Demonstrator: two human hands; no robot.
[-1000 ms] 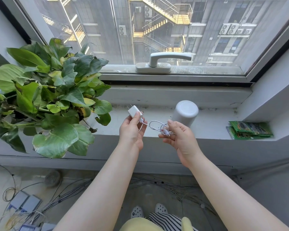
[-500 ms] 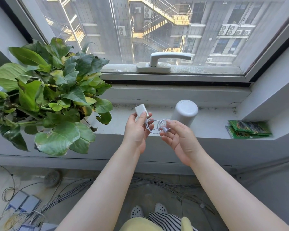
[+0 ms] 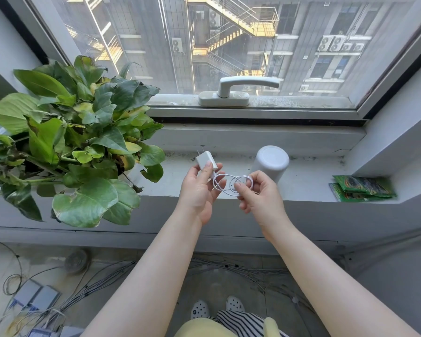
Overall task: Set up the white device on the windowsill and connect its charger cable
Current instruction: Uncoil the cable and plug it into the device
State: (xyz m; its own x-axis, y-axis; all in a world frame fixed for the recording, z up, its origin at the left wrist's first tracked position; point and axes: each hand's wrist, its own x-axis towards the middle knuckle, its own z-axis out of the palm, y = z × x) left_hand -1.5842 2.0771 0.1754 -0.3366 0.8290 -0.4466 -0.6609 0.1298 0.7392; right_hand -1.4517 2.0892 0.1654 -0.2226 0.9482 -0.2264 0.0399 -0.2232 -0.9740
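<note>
A white cylindrical device [image 3: 270, 161] stands upright on the grey windowsill [image 3: 309, 176], just behind my right hand. My left hand [image 3: 199, 190] grips a white plug adapter [image 3: 205, 161] with its prongs pointing up and away. A thin white cable [image 3: 225, 183] runs from the adapter in loose loops to my right hand [image 3: 260, 195], whose fingers pinch the coiled part. Both hands hover above the sill's front edge. The cable's free end is hidden among my fingers.
A large leafy potted plant [image 3: 66, 142] fills the sill's left side. Green packets [image 3: 362, 187] lie at the sill's right corner. A window handle [image 3: 238, 90] sits on the frame behind. Cables and boxes [image 3: 34, 297] clutter the floor below.
My left hand has shifted right and tilted the adapter more upright. The hands came closer together and the cable has gathered into loops between them.
</note>
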